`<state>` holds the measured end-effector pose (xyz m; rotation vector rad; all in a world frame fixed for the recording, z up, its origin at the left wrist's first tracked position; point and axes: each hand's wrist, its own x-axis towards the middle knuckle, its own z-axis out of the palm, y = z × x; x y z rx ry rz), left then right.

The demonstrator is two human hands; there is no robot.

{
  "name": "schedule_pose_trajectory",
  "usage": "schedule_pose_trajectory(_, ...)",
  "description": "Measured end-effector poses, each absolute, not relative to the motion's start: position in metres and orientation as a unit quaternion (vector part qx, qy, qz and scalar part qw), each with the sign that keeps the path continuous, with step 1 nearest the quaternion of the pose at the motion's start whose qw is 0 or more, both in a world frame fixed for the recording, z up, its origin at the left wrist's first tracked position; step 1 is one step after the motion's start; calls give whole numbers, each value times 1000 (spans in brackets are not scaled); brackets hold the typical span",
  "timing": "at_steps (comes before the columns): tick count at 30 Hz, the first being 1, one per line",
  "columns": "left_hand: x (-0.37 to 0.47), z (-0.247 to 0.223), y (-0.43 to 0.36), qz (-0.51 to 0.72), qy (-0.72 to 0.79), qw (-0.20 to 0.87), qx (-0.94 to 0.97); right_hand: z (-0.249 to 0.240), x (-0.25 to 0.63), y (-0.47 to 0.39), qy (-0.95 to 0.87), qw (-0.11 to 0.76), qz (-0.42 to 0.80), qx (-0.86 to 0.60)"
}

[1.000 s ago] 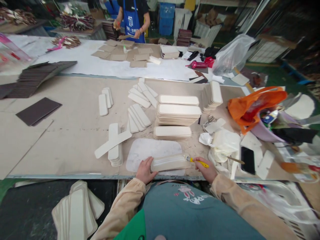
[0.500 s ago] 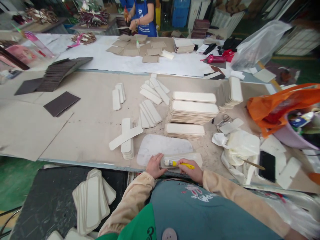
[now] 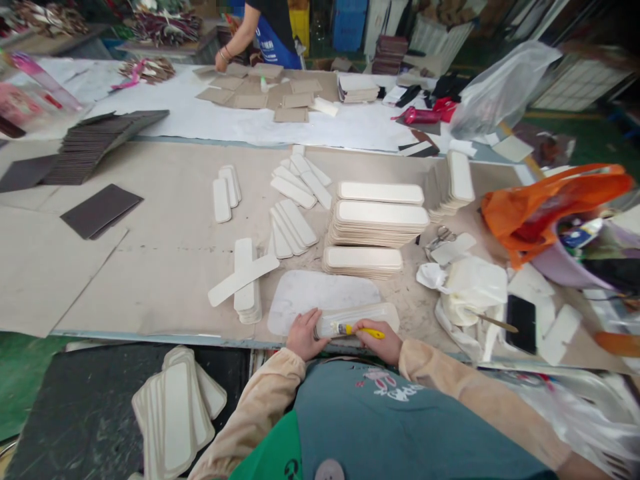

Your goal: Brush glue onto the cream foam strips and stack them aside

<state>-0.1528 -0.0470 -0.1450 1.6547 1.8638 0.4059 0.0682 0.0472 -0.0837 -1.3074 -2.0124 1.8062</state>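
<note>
My right hand [image 3: 379,339] is closed on a small brush [image 3: 367,331] with a yellow handle. The bristles touch a long rounded strip [image 3: 365,315], which looks wet and lies on a white sheet [image 3: 295,293] at the table's front edge. My left hand [image 3: 305,333] rests at the strip's left end, pressing it, with fingers partly spread. Behind the sheet stand stacks of white strips [image 3: 377,215]. To its left, one strip [image 3: 243,280] lies slantwise across a small pile.
On the right are a white container [image 3: 475,283] with a stick across it, a phone [image 3: 521,323], scissors [image 3: 443,237] and an orange bag [image 3: 555,207]. More strips [image 3: 179,407] lie on a black surface at lower left. A person [image 3: 270,30] works across the table.
The view has shifted slightly, moving the table items left. The brush stays on the strip in my right hand. The person opposite now leans and reaches a hand to the left.
</note>
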Motion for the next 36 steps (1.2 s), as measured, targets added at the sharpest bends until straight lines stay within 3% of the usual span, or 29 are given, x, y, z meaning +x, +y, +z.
schedule_pose_trajectory(19,-154,-152,-46,154,702,258,646,-79,176,79,-662,127,481,-561)
schedule_pose_trajectory(25,-153,-154,-47,158,704,255,644,-70,183,80,-717,141,419,-538)
schedule_pose_trajectory(29,-152,-153,-47,162,704,252,644,-62,181,79,-808,156,306,-478)
schedule_pose_trajectory(36,-153,-153,-47,156,704,255,645,-66,147,71,-895,16,167,-413)
